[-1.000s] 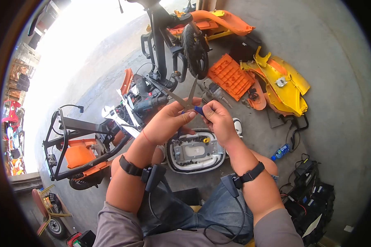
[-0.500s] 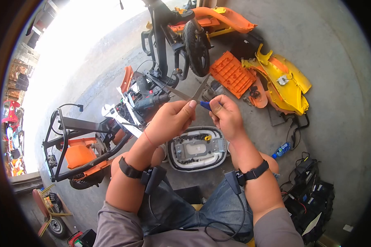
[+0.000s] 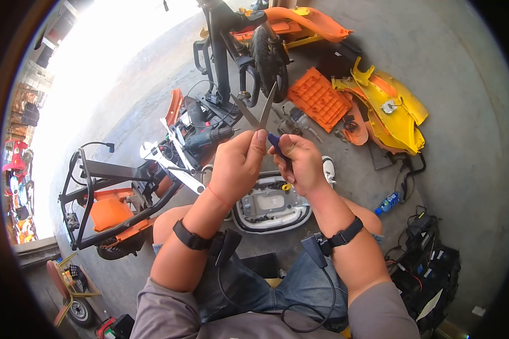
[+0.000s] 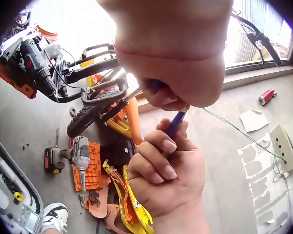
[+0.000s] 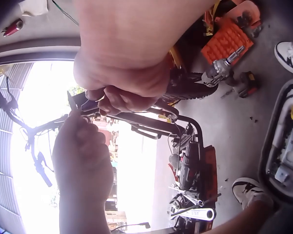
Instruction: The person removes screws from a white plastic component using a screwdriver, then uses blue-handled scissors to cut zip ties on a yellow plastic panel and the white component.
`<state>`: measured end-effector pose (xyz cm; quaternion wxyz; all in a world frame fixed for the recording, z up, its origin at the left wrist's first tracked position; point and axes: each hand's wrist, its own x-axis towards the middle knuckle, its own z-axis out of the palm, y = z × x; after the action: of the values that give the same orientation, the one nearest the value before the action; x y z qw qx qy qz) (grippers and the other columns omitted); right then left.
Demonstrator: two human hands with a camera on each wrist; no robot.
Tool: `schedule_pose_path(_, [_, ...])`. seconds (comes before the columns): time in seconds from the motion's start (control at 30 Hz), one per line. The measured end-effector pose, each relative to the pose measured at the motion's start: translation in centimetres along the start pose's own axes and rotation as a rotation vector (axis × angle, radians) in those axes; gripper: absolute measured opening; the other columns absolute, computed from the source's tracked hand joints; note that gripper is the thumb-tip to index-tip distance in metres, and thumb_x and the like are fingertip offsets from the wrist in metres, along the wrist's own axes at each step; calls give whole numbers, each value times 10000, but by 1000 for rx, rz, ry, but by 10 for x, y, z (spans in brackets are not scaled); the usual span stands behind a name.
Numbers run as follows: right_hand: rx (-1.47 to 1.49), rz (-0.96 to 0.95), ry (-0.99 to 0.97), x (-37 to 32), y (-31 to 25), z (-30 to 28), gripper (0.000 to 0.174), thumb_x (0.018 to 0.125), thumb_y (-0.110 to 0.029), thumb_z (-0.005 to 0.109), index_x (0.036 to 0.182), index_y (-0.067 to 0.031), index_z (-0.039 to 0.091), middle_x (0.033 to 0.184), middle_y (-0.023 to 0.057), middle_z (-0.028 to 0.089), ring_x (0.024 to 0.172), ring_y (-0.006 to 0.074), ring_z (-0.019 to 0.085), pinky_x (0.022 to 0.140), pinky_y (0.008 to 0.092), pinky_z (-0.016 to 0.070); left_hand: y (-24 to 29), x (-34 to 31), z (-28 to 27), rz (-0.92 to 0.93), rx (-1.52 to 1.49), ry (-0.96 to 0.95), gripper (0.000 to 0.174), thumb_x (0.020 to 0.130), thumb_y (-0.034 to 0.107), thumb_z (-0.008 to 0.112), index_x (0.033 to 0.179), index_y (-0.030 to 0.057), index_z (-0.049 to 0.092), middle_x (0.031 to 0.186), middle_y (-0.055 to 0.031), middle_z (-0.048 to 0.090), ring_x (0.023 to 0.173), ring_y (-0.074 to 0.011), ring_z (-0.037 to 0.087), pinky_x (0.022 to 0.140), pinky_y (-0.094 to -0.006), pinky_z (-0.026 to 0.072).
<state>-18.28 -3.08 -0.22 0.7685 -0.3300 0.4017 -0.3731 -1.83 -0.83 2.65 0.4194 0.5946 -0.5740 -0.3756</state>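
Observation:
A pair of scissors (image 3: 269,107) with blue handles is held up in front of the body, blades spread apart in a V that points away from the person. My left hand (image 3: 235,161) pinches it close to where the blades cross, thumb on top. The right hand (image 3: 302,166) grips a blue handle (image 4: 175,124), its fingers curled round it in the left wrist view. Part of the handles is hidden by the hands. Below them on the floor, between the feet, sits an oval white casing (image 3: 271,227) with a black edge, a grey metal plate and a yellow piece inside.
To the left lie a power drill (image 3: 206,138), a large wrench (image 3: 182,176) and a black frame (image 3: 116,172). A wheeled frame with a black tyre (image 3: 266,62) stands ahead. Rightward are an orange grid panel (image 3: 319,100), yellow body panels (image 3: 398,116) and a blue-labelled bottle (image 3: 388,203).
The scissors have turned so the blades point more straight ahead, away from the body. My left hand has shifted slightly right and its fingers have closed in more.

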Motion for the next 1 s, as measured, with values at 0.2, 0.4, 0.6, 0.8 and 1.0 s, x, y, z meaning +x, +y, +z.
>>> schedule_pose_path(0.2, [93, 46, -2, -1, 9, 11, 451, 1009, -455, 547, 917, -17, 608, 620, 7, 524, 387, 52, 357, 361, 210, 273, 1, -3, 1, 110, 65, 86, 439, 1044, 279, 526, 706, -1, 533, 569, -147, 524, 471, -243, 466, 495, -374, 401])
schedule_pose_path(0.4, [250, 99, -29, -1, 20, 18, 433, 1030, -437, 511, 929, -27, 610, 640, 21, 531, 389, 64, 364, 358, 214, 285, 2, -5, 4, 54, 48, 80, 399, 1057, 252, 505, 769, -15, 578, 641, -102, 628, 599, -127, 613, 544, -295, 462])
schedule_pose_path(0.6, [225, 96, -7, -2, 22, 20, 436, 1030, -439, 509, 927, -28, 609, 648, 19, 536, 408, 64, 382, 355, 215, 284, 1, -5, 3, 93, 134, 103, 394, 1051, 241, 515, 755, -12, 577, 619, -99, 614, 566, -150, 617, 525, -311, 459])
schedule_pose_path(0.8, [-28, 48, -68, -6, -5, 13, 440, 1017, -462, 530, 900, -46, 610, 633, -10, 508, 451, 45, 371, 397, 210, 261, 14, -6, -12, 171, 150, 77, 353, 1008, 189, 569, 710, 3, 532, 563, -174, 500, 466, -331, 498, 479, -398, 387])
schedule_pose_path(1.0, [95, 112, -30, -7, 10, 17, 428, 1017, -459, 534, 895, -57, 614, 632, -21, 504, 466, 40, 376, 407, 205, 260, 11, -9, -9, 164, 187, 78, 360, 1010, 195, 569, 707, 5, 526, 570, -172, 515, 468, -320, 514, 471, -391, 386])
